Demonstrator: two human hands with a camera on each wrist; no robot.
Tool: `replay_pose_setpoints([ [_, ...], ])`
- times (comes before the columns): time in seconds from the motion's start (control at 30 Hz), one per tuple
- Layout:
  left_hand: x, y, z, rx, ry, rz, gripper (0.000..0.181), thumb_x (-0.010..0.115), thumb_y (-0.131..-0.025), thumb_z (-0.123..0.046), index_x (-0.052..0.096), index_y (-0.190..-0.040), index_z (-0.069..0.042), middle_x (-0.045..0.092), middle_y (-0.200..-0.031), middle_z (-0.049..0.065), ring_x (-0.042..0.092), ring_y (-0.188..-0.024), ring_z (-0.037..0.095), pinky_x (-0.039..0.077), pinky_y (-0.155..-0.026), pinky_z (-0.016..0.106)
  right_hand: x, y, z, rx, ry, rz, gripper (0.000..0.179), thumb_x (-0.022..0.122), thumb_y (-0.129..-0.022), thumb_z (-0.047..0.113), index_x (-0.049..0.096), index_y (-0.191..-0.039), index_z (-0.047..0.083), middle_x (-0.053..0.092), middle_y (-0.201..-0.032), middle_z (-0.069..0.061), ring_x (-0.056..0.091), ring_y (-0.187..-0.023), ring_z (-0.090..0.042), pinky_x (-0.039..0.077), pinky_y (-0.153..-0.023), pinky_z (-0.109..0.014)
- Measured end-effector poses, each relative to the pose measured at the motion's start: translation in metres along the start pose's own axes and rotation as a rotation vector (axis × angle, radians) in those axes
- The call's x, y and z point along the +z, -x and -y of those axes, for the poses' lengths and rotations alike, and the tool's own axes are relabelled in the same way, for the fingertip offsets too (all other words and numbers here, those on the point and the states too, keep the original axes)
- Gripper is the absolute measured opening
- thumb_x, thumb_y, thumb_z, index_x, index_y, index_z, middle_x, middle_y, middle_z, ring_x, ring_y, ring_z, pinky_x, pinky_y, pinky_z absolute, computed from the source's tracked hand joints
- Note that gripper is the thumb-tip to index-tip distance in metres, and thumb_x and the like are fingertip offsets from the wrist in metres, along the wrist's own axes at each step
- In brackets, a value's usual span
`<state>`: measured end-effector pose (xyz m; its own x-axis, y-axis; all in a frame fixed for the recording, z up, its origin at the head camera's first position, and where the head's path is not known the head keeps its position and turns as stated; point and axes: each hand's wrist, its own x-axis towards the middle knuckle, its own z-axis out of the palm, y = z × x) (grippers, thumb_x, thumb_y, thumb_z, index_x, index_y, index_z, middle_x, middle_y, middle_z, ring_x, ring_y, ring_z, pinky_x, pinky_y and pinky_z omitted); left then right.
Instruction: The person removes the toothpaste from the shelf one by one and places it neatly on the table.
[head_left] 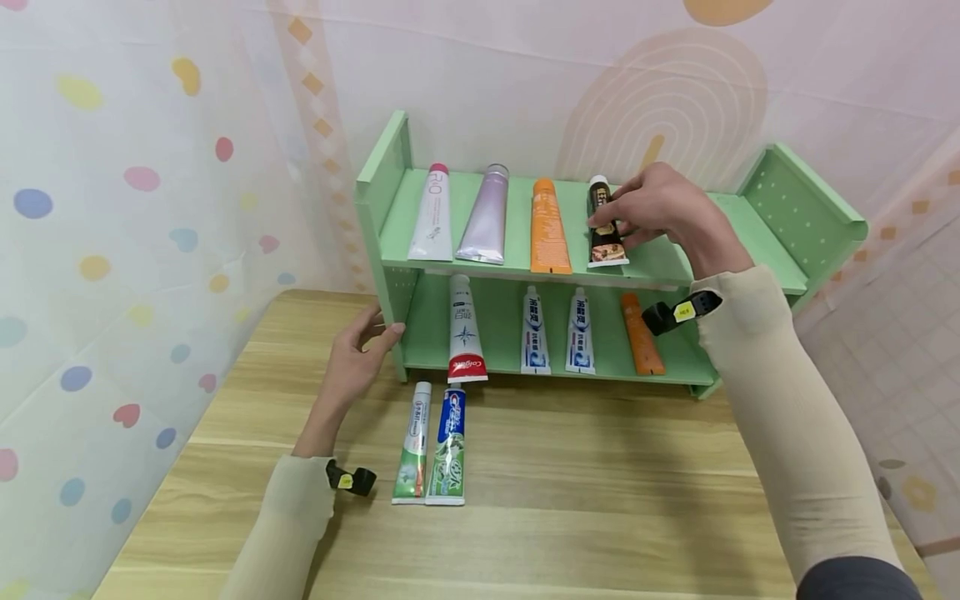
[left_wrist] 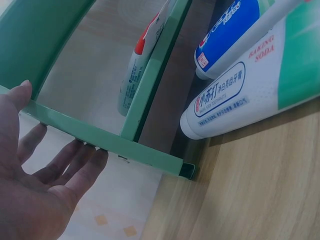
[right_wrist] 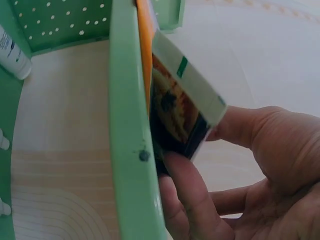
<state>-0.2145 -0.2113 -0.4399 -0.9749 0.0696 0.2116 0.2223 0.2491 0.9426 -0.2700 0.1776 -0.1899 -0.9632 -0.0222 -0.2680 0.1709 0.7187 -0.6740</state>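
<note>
On the upper tier of a green two-tier rack (head_left: pixel 570 273), my right hand (head_left: pixel 660 204) pinches a black toothpaste tube (head_left: pixel 602 221) between thumb and fingers. Close up, in the right wrist view, the tube's pale crimped end (right_wrist: pixel 192 82) leans past the shelf's front edge. My left hand (head_left: pixel 358 350) holds the front edge of the rack's left side panel (left_wrist: pixel 95 132), with the thumb on one face and the fingers on the other. Left of the black tube lie an orange tube (head_left: pixel 550 229), a lilac tube (head_left: pixel 486 217) and a white tube with a pink cap (head_left: pixel 432 217).
The lower tier holds a red-and-white Colgate tube (head_left: pixel 465 333), two blue-and-white tubes (head_left: pixel 535 333) and an orange tube (head_left: pixel 641 333). In front, a green-and-white baking soda tube (head_left: pixel 413 446) and a blue-and-green Crest tube (head_left: pixel 448 450) lie on the wooden table (head_left: pixel 570 500).
</note>
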Motion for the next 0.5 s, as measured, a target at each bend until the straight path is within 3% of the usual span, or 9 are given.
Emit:
replay_pose_setpoints([
  [0.1,0.0,0.0,0.0,-0.003,-0.001,0.0,0.062,0.061,-0.104,-0.038,0.042,-0.157,-0.013,0.057,-0.144,0.017,0.056,-0.128,0.028,0.056,-0.095,0.03,-0.001,0.001,-0.002,-0.012,-0.012,-0.004,0.069,0.076,-0.093,0.027,0.048,-0.15,0.002,0.059,-0.086,0.002,0.063,-0.062,-0.007,0.061,-0.068,-0.027],
  [0.17,0.001,-0.001,-0.001,-0.003,0.0,-0.001,0.062,0.061,-0.104,-0.039,0.042,-0.157,-0.013,0.057,-0.144,0.017,0.056,-0.128,0.029,0.056,-0.096,0.033,0.0,0.002,-0.003,-0.016,-0.019,-0.01,0.07,0.075,-0.093,0.026,0.046,-0.152,0.003,0.058,-0.09,0.001,0.063,-0.062,-0.007,0.061,-0.067,-0.027],
  [0.33,0.001,-0.001,-0.001,-0.002,-0.002,-0.004,0.062,0.062,-0.104,-0.038,0.043,-0.157,-0.013,0.058,-0.144,0.018,0.056,-0.127,0.029,0.056,-0.098,0.039,0.002,0.004,-0.008,-0.031,-0.053,-0.032,0.072,0.074,-0.095,0.025,0.042,-0.156,0.006,0.058,-0.122,-0.009,0.063,-0.079,-0.008,0.061,-0.07,-0.027],
  [0.4,0.001,-0.002,-0.001,-0.005,-0.006,-0.006,0.062,0.062,-0.103,-0.039,0.043,-0.157,-0.014,0.058,-0.143,0.018,0.056,-0.127,0.029,0.056,-0.096,0.036,0.002,0.005,-0.011,-0.049,-0.077,-0.039,0.072,0.073,-0.095,0.024,0.04,-0.157,0.007,0.054,-0.136,-0.012,0.06,-0.089,-0.01,0.061,-0.072,-0.026],
  [0.5,0.001,-0.003,-0.001,-0.007,-0.008,-0.006,0.063,0.062,-0.103,-0.04,0.043,-0.157,-0.015,0.058,-0.144,0.017,0.056,-0.128,0.029,0.055,-0.094,0.026,0.002,0.008,-0.016,-0.085,-0.131,-0.044,0.071,0.071,-0.097,0.022,0.039,-0.158,0.008,0.051,-0.144,-0.01,0.058,-0.102,-0.013,0.061,-0.073,-0.025],
])
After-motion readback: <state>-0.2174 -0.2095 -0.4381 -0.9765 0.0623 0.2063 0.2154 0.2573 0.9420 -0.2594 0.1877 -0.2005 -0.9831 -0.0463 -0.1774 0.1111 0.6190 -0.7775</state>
